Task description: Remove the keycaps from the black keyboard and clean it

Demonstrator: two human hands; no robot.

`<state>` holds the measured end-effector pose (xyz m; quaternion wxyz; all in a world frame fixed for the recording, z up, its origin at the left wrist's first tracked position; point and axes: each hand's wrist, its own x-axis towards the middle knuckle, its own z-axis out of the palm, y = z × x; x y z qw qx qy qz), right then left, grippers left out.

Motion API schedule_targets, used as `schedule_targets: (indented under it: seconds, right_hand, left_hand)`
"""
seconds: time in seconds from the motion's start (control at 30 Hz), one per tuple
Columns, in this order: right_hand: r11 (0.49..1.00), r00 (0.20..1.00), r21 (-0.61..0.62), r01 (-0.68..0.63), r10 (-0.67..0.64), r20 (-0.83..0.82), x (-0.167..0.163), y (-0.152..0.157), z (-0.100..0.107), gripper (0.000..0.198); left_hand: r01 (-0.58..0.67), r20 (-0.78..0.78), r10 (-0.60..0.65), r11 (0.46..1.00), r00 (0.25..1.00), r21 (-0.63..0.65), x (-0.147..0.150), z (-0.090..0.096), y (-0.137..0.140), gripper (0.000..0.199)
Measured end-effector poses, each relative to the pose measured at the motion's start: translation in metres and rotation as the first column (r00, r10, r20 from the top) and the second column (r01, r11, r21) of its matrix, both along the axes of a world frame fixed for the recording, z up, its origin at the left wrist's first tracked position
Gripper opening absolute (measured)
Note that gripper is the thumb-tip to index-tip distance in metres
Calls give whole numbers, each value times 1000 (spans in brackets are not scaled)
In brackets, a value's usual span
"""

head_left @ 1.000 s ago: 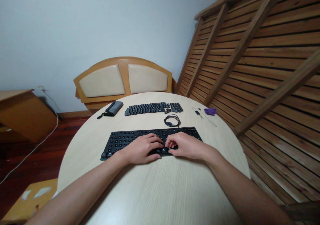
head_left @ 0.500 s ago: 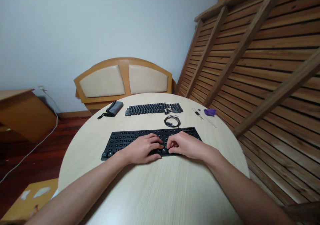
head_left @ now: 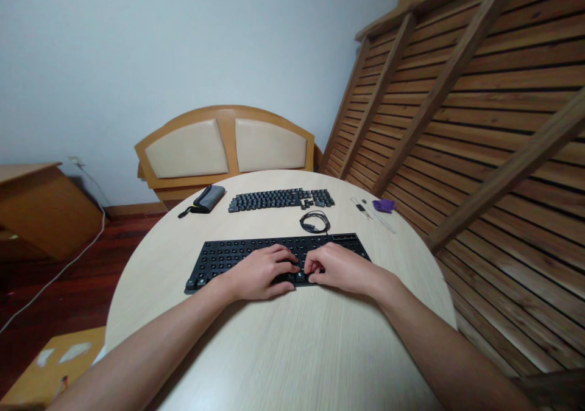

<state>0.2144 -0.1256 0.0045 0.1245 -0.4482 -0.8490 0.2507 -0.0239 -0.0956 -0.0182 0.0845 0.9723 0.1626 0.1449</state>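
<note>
A black keyboard (head_left: 237, 254) lies near the middle of the table, most of its keycaps off and bare switch posts showing. A few keycaps (head_left: 196, 282) sit along its front row at the left corner. My left hand (head_left: 262, 272) rests over its middle, fingers stretched out and apart, holding nothing. Close beside it, my right hand (head_left: 340, 268) is curled with thumb and forefinger near a keycap (head_left: 300, 276) on the front row. Whatever its fingertips may hold is hidden. Behind the keyboard lies its coiled cable (head_left: 315, 221).
Loose keycaps (head_left: 267, 200) stand in keyboard order at the back of the round table (head_left: 292, 350). A grey pouch (head_left: 209, 198) lies at back left. At right are a keycap puller (head_left: 361, 207) and a purple cloth (head_left: 384, 205). A slatted wooden frame (head_left: 457, 131) leans at right.
My right thumb and fingertips have shifted slightly at the front row, with a small gap now showing between them. My left hand stays in place.
</note>
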Motion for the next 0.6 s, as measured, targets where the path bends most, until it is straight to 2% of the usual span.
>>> schedule_targets:
  seconds: [0.07, 0.13, 0.2, 0.3, 0.37, 0.43, 0.6]
  right_hand:
    - [998, 999, -49, -32, 30, -43, 4, 3, 0, 9]
    - [999, 997, -25, -27, 25, -74, 9, 11, 0, 13]
    - [993, 997, 113, 40, -32, -75, 13, 24, -3, 17]
    - [920, 987, 358, 158, -160, -24, 17, 54, -8, 21]
    - [881, 970, 436, 185, -235, 63, 19, 77, -13, 26]
    - [863, 948, 465, 198, -289, 132, 20, 99, -17, 31]
    - [848, 928, 483, 217, -332, 167, 13, 134, -20, 31]
  left_hand:
    - [-1, -8, 1, 1000, 1000, -1, 0, 1, 0, 34]
    - [-5, -19, 5, 1000, 1000, -2, 0, 1, 0, 34]
    - [-8, -29, 8, 1000, 1000, -4, 0, 2, 0, 34]
    - [-2, -26, 2, 1000, 1000, -9, 0, 2, 1, 34]
    - [2, -21, -3, 1000, 1000, -16, 0, 2, 1, 33]
    - [5, -14, -6, 1000, 1000, -25, -1, 3, 1, 33]
    - [3, -45, -5, 999, 999, -38, -5, 7, 2, 33]
